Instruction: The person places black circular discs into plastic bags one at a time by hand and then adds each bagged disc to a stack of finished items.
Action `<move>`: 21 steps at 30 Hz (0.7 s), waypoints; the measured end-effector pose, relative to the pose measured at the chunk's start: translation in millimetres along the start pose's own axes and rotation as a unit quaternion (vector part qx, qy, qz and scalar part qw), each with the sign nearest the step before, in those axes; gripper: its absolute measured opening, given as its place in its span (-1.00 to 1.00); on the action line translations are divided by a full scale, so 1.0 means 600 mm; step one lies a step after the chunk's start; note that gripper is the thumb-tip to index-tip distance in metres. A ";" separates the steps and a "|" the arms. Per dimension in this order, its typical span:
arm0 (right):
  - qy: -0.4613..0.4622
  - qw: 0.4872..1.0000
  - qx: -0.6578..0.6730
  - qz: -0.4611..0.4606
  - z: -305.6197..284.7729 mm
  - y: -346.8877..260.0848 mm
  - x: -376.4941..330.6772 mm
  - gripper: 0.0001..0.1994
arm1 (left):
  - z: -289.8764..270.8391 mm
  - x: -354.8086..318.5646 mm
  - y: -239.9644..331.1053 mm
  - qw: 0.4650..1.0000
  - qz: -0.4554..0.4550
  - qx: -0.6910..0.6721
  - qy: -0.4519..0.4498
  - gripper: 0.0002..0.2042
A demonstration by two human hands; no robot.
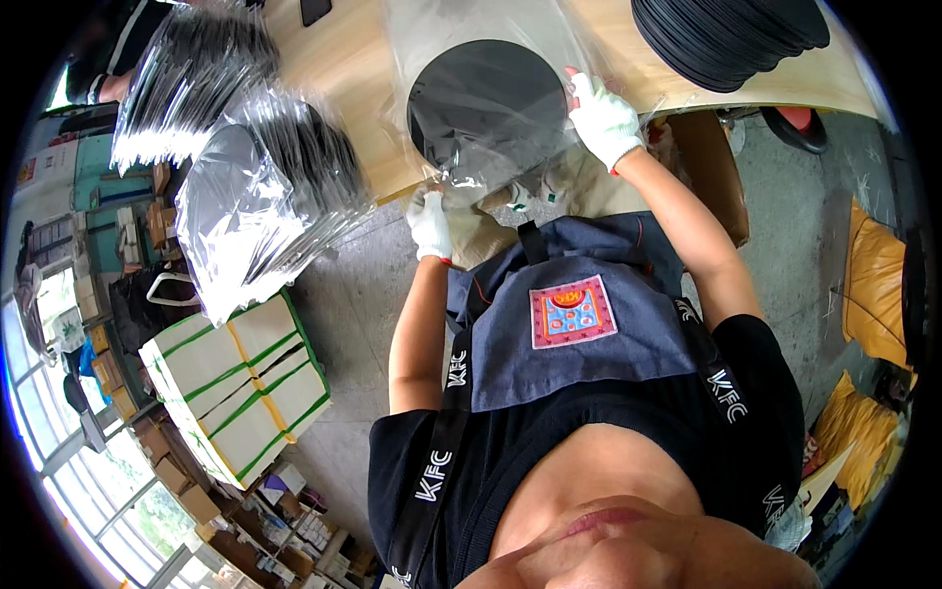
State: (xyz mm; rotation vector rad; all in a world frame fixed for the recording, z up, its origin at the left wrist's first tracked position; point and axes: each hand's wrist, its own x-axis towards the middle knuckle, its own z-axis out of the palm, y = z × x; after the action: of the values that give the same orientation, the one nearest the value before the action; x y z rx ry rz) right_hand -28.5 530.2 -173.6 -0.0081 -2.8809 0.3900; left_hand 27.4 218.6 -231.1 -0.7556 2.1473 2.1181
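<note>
A flat black disc [481, 103] lies at the near edge of the table, with a clear plastic bag [510, 25] over it that extends past it at the far side. My left hand [429, 222], in a white glove with bare fingertips, is closed on the bag's near edge, just left of the disc's lower rim. At the disc's right rim, my right hand [604, 120] wears the same kind of glove. Its fingers are bent onto the film there, with the thumb side toward the disc.
Bagged black discs [294, 167] are piled at the table's left, and more bagged ones [196, 74] lie behind. A stack of bare black discs [726, 39] stands at the far right. A white box with green straps [240, 388] sits on the floor at left. The wooden table [339, 49] holds a phone.
</note>
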 end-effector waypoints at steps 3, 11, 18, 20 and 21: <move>0.126 0.986 0.070 -0.081 -0.021 -0.014 0.002 -0.61 | 0.019 -0.025 0.012 0.999 0.029 -0.023 0.032 -0.85; 0.044 0.974 0.051 -0.217 0.014 -0.045 -0.030 -0.53 | -0.017 -0.003 0.058 0.987 0.089 0.093 -0.093 -0.73; -0.135 0.983 0.062 -0.105 -0.022 0.037 -0.025 -0.57 | 0.030 -0.014 0.304 0.966 0.139 -0.093 -0.196 -0.78; -0.366 0.876 0.313 -0.022 -0.028 0.006 -0.015 -0.48 | 0.052 -0.041 0.363 0.961 0.117 -0.179 -0.177 -0.91; -0.458 0.693 0.507 0.229 -0.064 -0.033 -0.009 -0.40 | 0.037 -0.039 0.376 0.961 0.160 -0.133 -0.184 -0.91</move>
State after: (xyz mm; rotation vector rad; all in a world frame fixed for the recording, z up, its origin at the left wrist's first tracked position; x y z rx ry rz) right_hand -13.9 520.8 -133.5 -0.4638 -2.8844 2.6762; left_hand -39.8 236.8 -14.1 0.0001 1.9110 2.4896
